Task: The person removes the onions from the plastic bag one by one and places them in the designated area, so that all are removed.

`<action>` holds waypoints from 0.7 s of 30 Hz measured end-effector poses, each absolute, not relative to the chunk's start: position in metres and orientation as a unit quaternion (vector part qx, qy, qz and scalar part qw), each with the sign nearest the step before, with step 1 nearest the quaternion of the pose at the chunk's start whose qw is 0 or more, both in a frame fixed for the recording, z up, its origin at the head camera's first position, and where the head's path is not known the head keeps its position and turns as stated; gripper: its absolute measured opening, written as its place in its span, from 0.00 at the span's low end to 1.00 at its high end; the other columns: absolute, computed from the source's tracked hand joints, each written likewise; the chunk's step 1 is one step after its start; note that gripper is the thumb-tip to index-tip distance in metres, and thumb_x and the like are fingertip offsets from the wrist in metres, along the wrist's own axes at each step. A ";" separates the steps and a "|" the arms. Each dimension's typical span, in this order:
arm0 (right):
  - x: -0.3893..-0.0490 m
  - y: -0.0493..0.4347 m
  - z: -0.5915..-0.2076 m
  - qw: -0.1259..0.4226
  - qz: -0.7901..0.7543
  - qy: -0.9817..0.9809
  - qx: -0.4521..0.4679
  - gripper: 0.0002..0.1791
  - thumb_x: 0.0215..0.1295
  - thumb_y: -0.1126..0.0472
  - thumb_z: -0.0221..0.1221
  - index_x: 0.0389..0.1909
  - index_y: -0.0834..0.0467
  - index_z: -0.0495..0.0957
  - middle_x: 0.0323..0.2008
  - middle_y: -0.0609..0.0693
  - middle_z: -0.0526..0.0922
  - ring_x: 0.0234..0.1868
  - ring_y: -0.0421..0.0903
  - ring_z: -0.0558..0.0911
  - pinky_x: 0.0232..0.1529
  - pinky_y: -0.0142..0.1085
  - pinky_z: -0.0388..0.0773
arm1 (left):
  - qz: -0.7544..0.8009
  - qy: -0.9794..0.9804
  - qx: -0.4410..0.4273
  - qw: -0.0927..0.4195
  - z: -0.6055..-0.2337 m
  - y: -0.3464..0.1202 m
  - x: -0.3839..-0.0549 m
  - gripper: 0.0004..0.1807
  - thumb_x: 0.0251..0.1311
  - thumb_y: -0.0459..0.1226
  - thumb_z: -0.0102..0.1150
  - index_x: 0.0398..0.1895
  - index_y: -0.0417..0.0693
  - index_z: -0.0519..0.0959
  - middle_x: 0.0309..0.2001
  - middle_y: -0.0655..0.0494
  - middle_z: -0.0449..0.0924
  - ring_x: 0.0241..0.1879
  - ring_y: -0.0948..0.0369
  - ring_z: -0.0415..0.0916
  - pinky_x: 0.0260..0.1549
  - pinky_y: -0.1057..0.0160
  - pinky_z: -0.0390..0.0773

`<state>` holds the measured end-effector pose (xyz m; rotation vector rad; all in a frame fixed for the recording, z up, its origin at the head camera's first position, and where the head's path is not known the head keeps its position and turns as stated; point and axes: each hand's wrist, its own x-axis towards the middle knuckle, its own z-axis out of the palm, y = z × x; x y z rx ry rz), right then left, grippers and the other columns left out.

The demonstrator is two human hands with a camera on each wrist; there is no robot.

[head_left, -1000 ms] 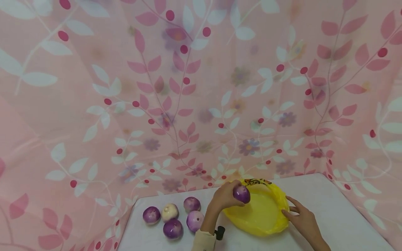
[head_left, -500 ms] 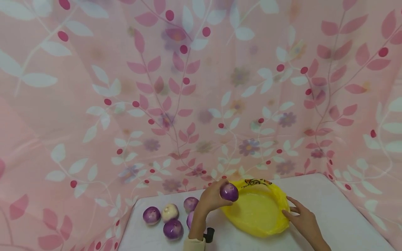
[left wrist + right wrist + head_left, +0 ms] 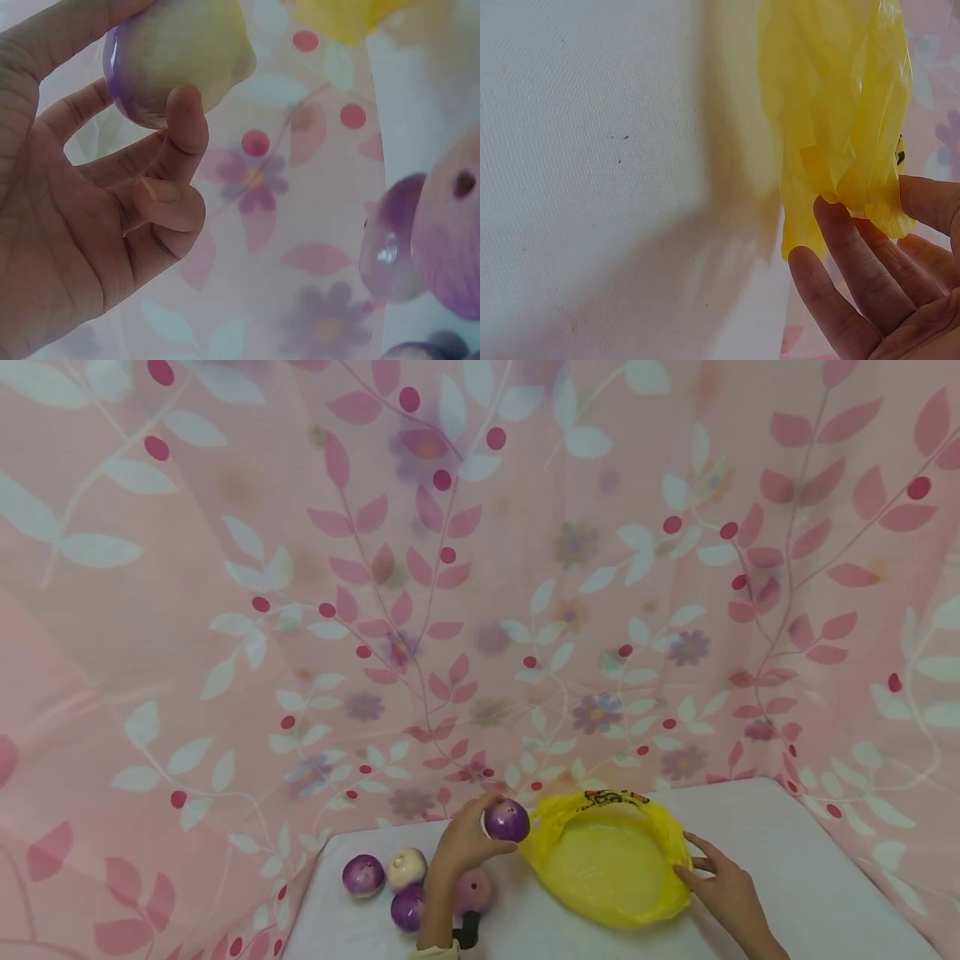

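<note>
In the head view my left hand (image 3: pixel 467 843) holds a purple-and-white onion (image 3: pixel 507 820) just left of a yellow plastic bag (image 3: pixel 536 860). The left wrist view shows the raised onion's pale side (image 3: pixel 184 56), with a blunt nub, against my fingers (image 3: pixel 187 124). My right hand (image 3: pixel 723 889) pinches the right side of the bag's rim between thumb and fingers. From the right wrist, the gathered yellow plastic (image 3: pixel 840 112) hangs at my fingertips (image 3: pixel 829 214). The bag stands with its mouth wide, its pale yellow inside showing.
Several onions lie on the white table left of the bag: a purple one (image 3: pixel 363 876), a pale one (image 3: pixel 407 868), a dark purple one (image 3: pixel 407 907), and a lighter one (image 3: pixel 474 891) partly behind the left wrist. A pink floral curtain (image 3: pixel 480 693) hangs behind and at both sides.
My left hand has moved left with the onion, from over the bag's left rim to above the other onions. The right hand has stayed at the bag's rim.
</note>
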<state>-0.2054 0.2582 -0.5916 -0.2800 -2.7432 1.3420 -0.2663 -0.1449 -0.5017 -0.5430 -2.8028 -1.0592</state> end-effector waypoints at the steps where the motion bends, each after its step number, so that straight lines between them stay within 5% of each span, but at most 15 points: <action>1: -0.205 0.258 -0.592 0.038 0.436 -0.895 -0.091 0.40 0.60 0.49 0.68 0.68 0.63 0.65 0.47 0.70 0.81 0.45 0.65 0.82 0.32 0.44 0.83 | -0.346 -0.921 -0.172 0.050 -0.501 -0.149 -0.265 0.40 0.41 0.52 0.78 0.62 0.60 0.73 0.59 0.54 0.75 0.56 0.51 0.74 0.51 0.44 0.75; 9: -0.207 0.258 -0.592 0.038 0.435 -0.896 -0.086 0.40 0.61 0.48 0.67 0.68 0.63 0.65 0.47 0.70 0.82 0.46 0.65 0.82 0.32 0.45 0.83 | -0.375 -0.911 -0.163 0.058 -0.502 -0.181 -0.255 0.42 0.41 0.47 0.79 0.64 0.56 0.71 0.58 0.55 0.76 0.51 0.53 0.77 0.49 0.48 0.77; 16: -0.205 0.260 -0.593 0.026 0.436 -0.895 -0.095 0.42 0.60 0.47 0.68 0.69 0.63 0.65 0.48 0.70 0.81 0.47 0.65 0.82 0.33 0.45 0.83 | -0.374 -0.920 -0.096 0.067 -0.506 -0.210 -0.249 0.45 0.39 0.52 0.79 0.65 0.59 0.71 0.59 0.53 0.75 0.58 0.47 0.73 0.53 0.42 0.73; 21: -0.205 0.259 -0.591 0.029 0.437 -0.894 -0.092 0.41 0.60 0.47 0.67 0.69 0.63 0.64 0.49 0.71 0.80 0.46 0.66 0.82 0.33 0.45 0.83 | -0.388 -0.915 -0.071 0.079 -0.506 -0.233 -0.239 0.46 0.38 0.53 0.80 0.66 0.57 0.71 0.60 0.49 0.73 0.44 0.55 0.77 0.41 0.55 0.79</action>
